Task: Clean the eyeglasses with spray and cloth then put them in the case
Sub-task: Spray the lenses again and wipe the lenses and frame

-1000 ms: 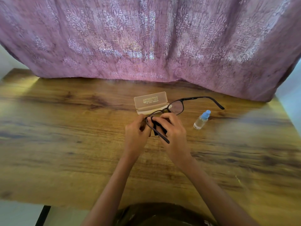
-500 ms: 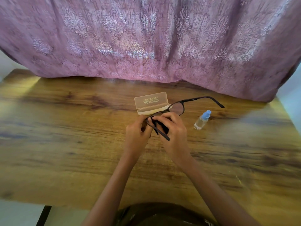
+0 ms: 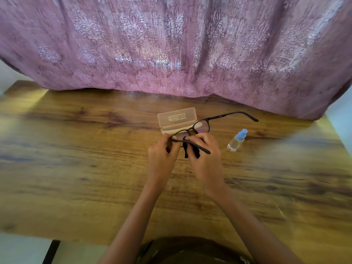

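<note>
Dark-framed eyeglasses [image 3: 205,123] are held above the wooden table [image 3: 76,159] with both temples unfolded. My left hand [image 3: 162,159] pinches the frame at its left corner. My right hand [image 3: 205,161] holds a dark cloth [image 3: 190,152] bunched against the left lens, which is mostly hidden by the fingers. One temple lies across my right fingers; the other reaches out to the right. A translucent beige case [image 3: 177,119] stands open just behind the hands. A small clear spray bottle [image 3: 237,141] with a blue cap lies on the table to the right.
A pink patterned curtain [image 3: 171,44] hangs along the table's far edge. The table's near edge runs just in front of my body, with a dark leg [image 3: 50,252] below at the left.
The near temple has swung from pointing down toward me to lying more level across my right fingers. Both hands stay on the glasses and cloth at the same spot.
</note>
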`<control>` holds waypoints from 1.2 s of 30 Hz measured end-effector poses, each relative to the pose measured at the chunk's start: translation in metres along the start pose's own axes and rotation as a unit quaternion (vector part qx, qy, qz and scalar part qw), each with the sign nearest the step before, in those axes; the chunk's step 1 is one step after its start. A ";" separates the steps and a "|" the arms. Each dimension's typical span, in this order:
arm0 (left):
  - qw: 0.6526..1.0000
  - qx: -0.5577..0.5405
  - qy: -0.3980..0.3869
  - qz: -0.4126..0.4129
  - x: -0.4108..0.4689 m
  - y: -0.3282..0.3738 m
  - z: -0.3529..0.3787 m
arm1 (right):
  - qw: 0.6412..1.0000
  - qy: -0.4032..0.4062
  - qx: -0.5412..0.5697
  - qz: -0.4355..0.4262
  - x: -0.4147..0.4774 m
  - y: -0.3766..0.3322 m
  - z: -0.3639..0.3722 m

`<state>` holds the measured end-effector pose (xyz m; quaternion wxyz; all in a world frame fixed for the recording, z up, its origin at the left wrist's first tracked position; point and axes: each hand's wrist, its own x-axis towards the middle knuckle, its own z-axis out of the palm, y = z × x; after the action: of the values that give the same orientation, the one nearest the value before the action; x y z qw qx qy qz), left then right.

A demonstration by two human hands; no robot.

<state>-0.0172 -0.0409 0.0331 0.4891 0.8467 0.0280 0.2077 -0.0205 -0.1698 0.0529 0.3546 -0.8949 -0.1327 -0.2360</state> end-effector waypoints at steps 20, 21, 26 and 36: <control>1.000 -0.025 -0.006 0.015 -0.001 0.000 -0.001 | 0.998 -0.005 0.056 -0.011 -0.006 0.000 0.000; 1.000 -0.027 -0.007 0.013 -0.001 -0.001 -0.001 | 0.997 -0.010 0.071 -0.012 -0.006 -0.002 0.000; 0.999 -0.016 -0.017 0.034 0.001 -0.001 -0.004 | 0.996 -0.005 0.092 -0.013 -0.001 -0.004 0.003; 0.999 -0.001 -0.005 0.035 -0.004 0.002 -0.003 | 1.000 0.001 0.017 0.021 0.007 -0.004 0.000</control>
<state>-0.0221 -0.0403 0.0347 0.4824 0.8476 -0.0044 0.2210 -0.0163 -0.1659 0.0587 0.3745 -0.8912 -0.1176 -0.2273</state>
